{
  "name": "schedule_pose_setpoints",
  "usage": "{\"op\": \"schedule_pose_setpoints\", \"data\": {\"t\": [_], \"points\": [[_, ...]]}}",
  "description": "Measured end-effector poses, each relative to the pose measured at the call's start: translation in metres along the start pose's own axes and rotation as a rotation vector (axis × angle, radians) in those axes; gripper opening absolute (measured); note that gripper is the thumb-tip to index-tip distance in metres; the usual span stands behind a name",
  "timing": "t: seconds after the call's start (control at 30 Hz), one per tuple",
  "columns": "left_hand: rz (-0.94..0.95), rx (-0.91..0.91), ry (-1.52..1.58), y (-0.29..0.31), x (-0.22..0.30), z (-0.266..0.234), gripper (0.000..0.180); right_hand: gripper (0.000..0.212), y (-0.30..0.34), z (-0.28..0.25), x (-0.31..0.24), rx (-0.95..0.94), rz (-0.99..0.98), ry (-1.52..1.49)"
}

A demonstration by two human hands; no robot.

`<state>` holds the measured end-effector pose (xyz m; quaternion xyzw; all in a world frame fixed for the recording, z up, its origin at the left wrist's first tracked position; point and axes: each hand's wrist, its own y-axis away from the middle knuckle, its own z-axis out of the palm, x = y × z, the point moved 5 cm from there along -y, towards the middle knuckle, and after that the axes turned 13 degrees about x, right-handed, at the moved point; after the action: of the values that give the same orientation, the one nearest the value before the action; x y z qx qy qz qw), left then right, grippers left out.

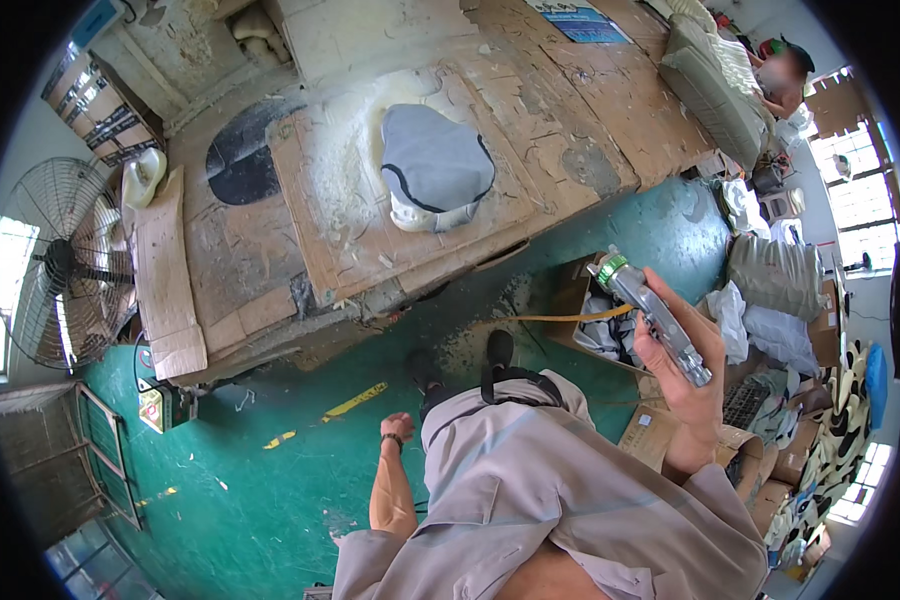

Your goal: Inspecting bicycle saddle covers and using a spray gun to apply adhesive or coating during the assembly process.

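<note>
Clear plastic, a green collar near its tip: that is the slim tool (650, 315) we hold up in our right hand (688, 375), at about three o'clock in the view. Our fingers (652, 345) are wrapped round its lower half, thumb against the body, the capped end pointing toward eleven o'clock. It hangs in the air above an open cardboard box (595, 320) on the green floor (270, 480), not touching anything else.

Our left hand (397, 428) hangs low near the middle of the view, at about seven o'clock from the tool; it holds nothing, and we cannot tell how far the fingers are curled.

To handle this well, we judge it best to keep the grip low on the body so the tip stays free, and to keep the nozzle turned away from our shirt while we carry it. The grey padded piece (435, 165) lies on the worn tabletop (570, 110) at twelve o'clock, well apart from the tool, ringed by pale dust.

Counting: one tool, one grey padded piece, one standing fan (60, 265) at nine o'clock, two shoes of ours on the floor, and one other person at the far right corner, about one o'clock.
</note>
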<state>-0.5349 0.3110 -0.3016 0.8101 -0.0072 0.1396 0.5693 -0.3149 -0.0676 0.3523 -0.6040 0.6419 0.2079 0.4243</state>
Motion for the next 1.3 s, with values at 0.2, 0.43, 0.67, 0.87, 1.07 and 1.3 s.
{"op": "schedule_pose_setpoints", "data": {"t": [0.2,0.43,0.67,0.87,1.07,1.3], "points": [[0.193,-0.047,0.014,-0.014,0.048,0.003,0.021,0.058,0.011,-0.003,-0.027,-0.128,-0.008,0.172],[0.242,-0.009,-0.086,-0.026,0.077,-0.003,0.021,0.059,0.020,0.017,-0.050,-0.016,-0.014,0.204],[0.259,-0.035,-0.094,-0.033,0.068,-0.014,0.022,0.058,0.028,0.050,-0.085,-0.070,-0.130,0.290],[0.257,-0.030,-0.182,-0.038,0.043,-0.025,0.020,0.062,0.043,0.071,-0.110,-0.138,-0.148,0.364],[0.241,-0.022,-0.222,-0.052,0.025,-0.038,0.019,0.064,0.054,0.080,-0.139,-0.290,-0.285,0.319],[0.271,-0.021,-0.266,-0.047,0.033,-0.035,0.020,0.063,0.077,0.066,-0.121,-0.141,-0.321,0.403]]}}
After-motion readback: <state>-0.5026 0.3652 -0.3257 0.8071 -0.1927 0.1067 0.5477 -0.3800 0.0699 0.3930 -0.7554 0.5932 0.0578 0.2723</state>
